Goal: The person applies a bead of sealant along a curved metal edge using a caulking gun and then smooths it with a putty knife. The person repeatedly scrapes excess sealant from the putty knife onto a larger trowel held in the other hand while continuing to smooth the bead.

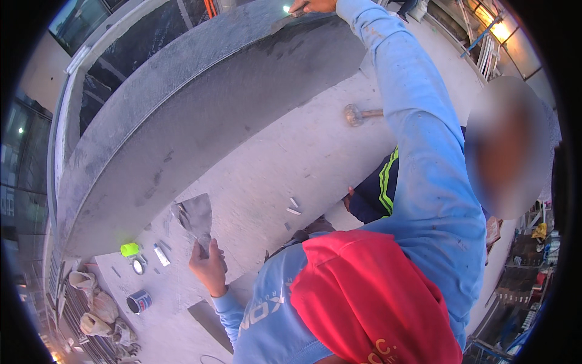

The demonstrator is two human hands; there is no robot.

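My left hand (209, 267) is closed round the handle of a wide putty knife (195, 215), whose grey-smeared blade points up over the pale work surface. My right arm, in a blue sleeve, stretches to the top edge of the view. There my right hand (318, 5), partly cut off, grips a flat-bladed scraper (284, 23). Its blade lies at the upper rim of a large curved grey panel (200, 91). Dark smudges mark the panel's inner face, which bows across the upper left.
A mallet (353, 115) lies beyond my right arm. At lower left are a neon-green roll (129, 249), a white tube (162, 255), a dark can (139, 301) and dusty sacks (100, 306). Another person (509, 151) is close on my right, wearing green-striped dark clothing (388, 182).
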